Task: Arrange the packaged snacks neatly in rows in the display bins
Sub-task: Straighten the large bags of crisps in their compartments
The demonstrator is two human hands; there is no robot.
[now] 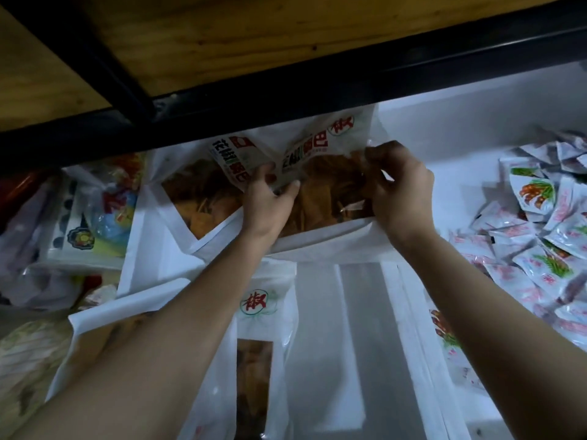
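Observation:
Both my hands hold a large white snack bag (330, 201) with a clear window showing brown chips, at the back of a white display bin (444, 173). My left hand (270, 204) grips its left side, thumb over the label. My right hand (400, 192) pinches its right edge. A second bag of the same kind (197, 198) lies tilted just to the left. More such white bags (263, 328) lie nearer me, partly under my forearms.
A pile of several small white sachets (540, 236) with red and green print fills the right of the bin. Assorted colourful packets (92, 217) sit at the left. A black shelf rail (286, 87) and wooden board (222, 33) hang low overhead.

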